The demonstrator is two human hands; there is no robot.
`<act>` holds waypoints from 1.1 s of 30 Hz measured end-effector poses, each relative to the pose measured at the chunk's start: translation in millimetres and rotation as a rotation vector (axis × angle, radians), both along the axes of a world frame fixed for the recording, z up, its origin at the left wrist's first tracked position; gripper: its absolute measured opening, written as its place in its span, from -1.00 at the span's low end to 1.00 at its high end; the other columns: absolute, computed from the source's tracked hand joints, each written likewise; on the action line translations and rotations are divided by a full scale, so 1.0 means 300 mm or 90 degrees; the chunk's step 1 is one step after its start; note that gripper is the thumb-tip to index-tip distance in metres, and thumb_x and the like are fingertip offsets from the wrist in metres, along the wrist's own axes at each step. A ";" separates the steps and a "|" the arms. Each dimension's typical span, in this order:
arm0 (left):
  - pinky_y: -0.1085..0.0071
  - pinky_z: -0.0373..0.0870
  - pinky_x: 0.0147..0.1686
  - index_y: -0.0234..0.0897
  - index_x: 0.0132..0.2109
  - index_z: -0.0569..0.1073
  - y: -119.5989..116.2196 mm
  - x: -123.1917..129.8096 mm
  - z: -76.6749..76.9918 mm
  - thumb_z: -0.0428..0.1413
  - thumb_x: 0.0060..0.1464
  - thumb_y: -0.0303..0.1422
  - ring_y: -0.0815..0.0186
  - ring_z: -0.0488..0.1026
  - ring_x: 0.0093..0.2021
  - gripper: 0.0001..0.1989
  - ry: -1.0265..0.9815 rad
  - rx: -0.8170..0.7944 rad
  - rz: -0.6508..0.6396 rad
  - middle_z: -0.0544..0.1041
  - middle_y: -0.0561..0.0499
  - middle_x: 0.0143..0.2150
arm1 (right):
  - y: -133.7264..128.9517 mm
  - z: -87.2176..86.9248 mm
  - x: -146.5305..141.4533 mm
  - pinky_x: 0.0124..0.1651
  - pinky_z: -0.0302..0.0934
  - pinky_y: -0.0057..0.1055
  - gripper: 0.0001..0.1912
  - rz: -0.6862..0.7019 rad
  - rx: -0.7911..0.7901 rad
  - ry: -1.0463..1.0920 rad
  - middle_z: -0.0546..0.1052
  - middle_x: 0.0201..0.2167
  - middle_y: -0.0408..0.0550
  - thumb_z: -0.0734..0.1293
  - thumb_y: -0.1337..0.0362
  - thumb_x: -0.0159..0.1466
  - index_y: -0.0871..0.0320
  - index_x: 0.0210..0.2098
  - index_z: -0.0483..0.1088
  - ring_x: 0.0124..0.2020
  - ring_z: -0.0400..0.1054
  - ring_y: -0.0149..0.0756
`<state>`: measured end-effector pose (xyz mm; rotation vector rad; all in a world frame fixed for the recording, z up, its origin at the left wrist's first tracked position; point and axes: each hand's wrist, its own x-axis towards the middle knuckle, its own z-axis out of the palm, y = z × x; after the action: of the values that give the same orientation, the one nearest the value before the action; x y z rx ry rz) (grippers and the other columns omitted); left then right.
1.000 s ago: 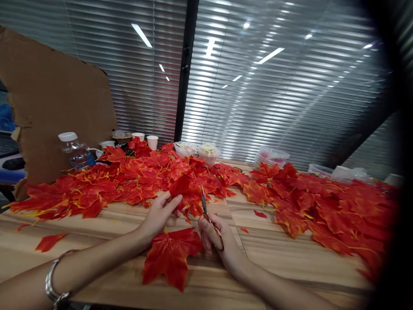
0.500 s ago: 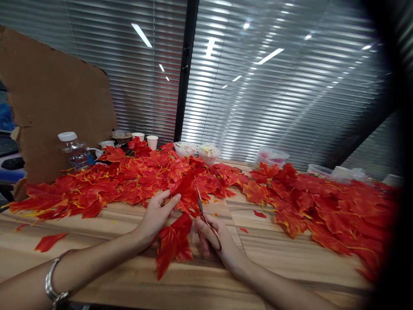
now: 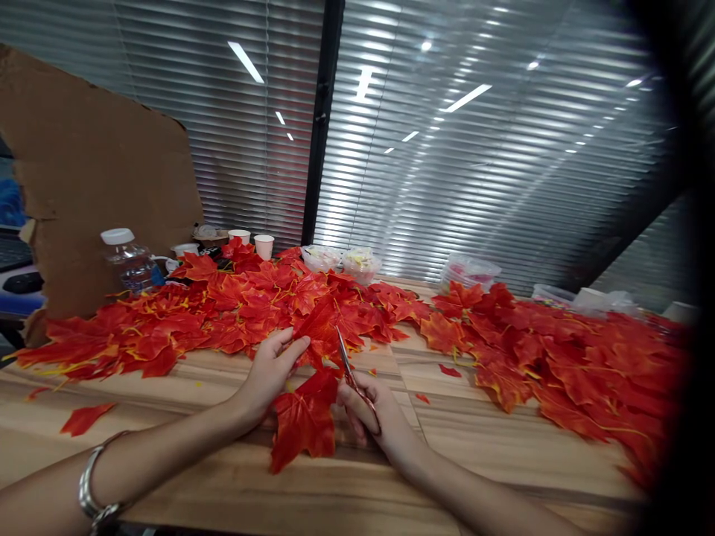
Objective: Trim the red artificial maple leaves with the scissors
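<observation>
Head view: your L hand [image 3: 272, 372] pinches a red leaf [image 3: 318, 327] btwn thumb & fingers; R hand [image 3: 373, 408] grips scissors [image 3: 346, 362], blades at the leaf's R edge. For a clean snip, hold it taut nr the blades, L fingertips clear, lower leaf [image 3: 305, 420] (just below the pinch) outta the way.

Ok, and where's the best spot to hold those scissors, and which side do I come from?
Probably take the scissors by the handle loops, coming from the near side, where the right hand grips them. The narrow blades point forward, beside the leaf in the left hand, so that keeps fingers behind the tips.
</observation>
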<state>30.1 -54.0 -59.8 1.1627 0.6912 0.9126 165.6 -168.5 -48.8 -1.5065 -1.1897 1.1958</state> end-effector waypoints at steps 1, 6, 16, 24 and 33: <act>0.56 0.08 -0.58 -0.32 -0.38 0.36 0.000 0.000 0.000 0.14 -0.08 -0.23 0.49 0.18 -0.58 -0.77 -0.003 -0.008 -0.003 0.35 0.14 -0.52 | 0.001 0.001 0.000 -0.71 -0.12 -0.61 -0.55 0.006 0.002 0.005 0.18 -0.80 -0.31 0.18 -0.12 0.16 0.19 -0.46 0.17 -0.79 0.00 -0.56; 0.53 0.21 -0.45 -0.33 -0.30 0.40 -0.002 -0.002 -0.002 0.11 -0.04 -0.23 0.40 0.32 -0.43 -0.76 -0.009 0.010 -0.013 0.43 0.06 -0.39 | 0.003 0.008 -0.004 -0.65 -0.02 -0.59 -0.54 0.041 0.023 0.022 0.23 -0.77 -0.27 0.14 -0.12 0.18 0.19 -0.45 0.17 -0.74 0.08 -0.53; 0.48 0.27 -0.36 -0.34 -0.30 0.43 0.003 -0.001 0.000 0.13 -0.08 -0.21 0.30 0.37 -0.32 -0.74 0.015 0.032 -0.002 0.48 -0.02 -0.31 | -0.002 0.000 -0.001 -0.72 -0.13 -0.62 -0.57 0.009 -0.011 -0.024 0.19 -0.77 -0.30 0.21 -0.08 0.16 0.20 -0.47 0.20 -0.79 0.00 -0.58; 0.55 0.14 -0.53 -0.32 -0.38 0.37 0.000 0.001 0.000 0.14 -0.08 -0.22 0.46 0.23 -0.55 -0.77 -0.006 0.008 0.010 0.40 0.11 -0.47 | 0.000 0.008 -0.001 -0.70 -0.09 -0.62 -0.58 0.020 0.011 0.017 0.21 -0.77 -0.29 0.17 -0.08 0.19 0.19 -0.45 0.17 -0.77 0.03 -0.56; 0.55 0.25 -0.44 -0.30 -0.34 0.35 -0.005 -0.003 -0.008 0.11 -0.02 -0.20 0.43 0.31 -0.43 -0.77 -0.013 0.002 -0.004 0.40 0.08 -0.39 | -0.002 0.009 -0.002 -0.69 -0.10 -0.60 -0.57 0.054 0.019 0.015 0.23 -0.75 -0.27 0.17 -0.07 0.20 0.20 -0.46 0.18 -0.75 0.06 -0.56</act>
<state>29.3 -55.5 -62.2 1.1563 0.6684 0.9195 164.9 -169.2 -46.0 -1.4282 -1.2608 1.2445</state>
